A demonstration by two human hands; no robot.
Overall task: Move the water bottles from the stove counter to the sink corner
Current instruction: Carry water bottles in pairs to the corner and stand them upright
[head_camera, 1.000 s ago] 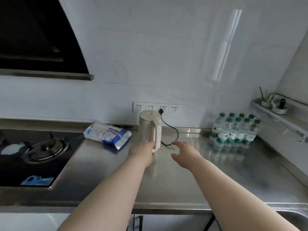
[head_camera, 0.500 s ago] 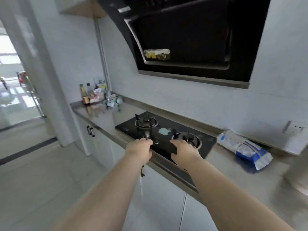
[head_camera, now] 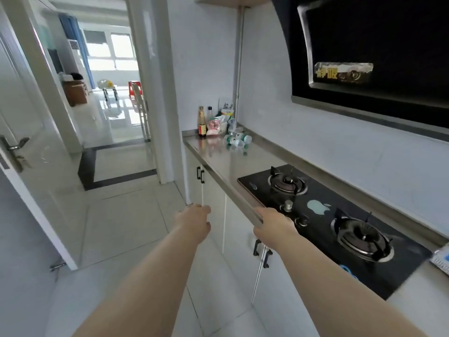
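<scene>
A few small clear water bottles [head_camera: 237,139] with green labels lie on their sides at the far end of the steel counter [head_camera: 226,164], left of the stove. My left hand [head_camera: 193,221] is held out in front of the cabinet doors, fingers loosely curled, holding nothing. My right hand [head_camera: 273,226] hovers at the counter's front edge beside the stove knobs, also holding nothing. Both hands are well short of the bottles.
A black two-burner gas stove [head_camera: 323,220] lies in the counter under a black range hood [head_camera: 374,54]. Sauce bottles [head_camera: 202,121] and food packets [head_camera: 220,122] crowd the far corner. A blue-white bag [head_camera: 443,257] shows at the right edge. An open doorway [head_camera: 107,98] is at left.
My view has swung left from the kettle and the bottle pack by the sink, past the stove, to the far counter end. Both hands have come along, still holding nothing.
</scene>
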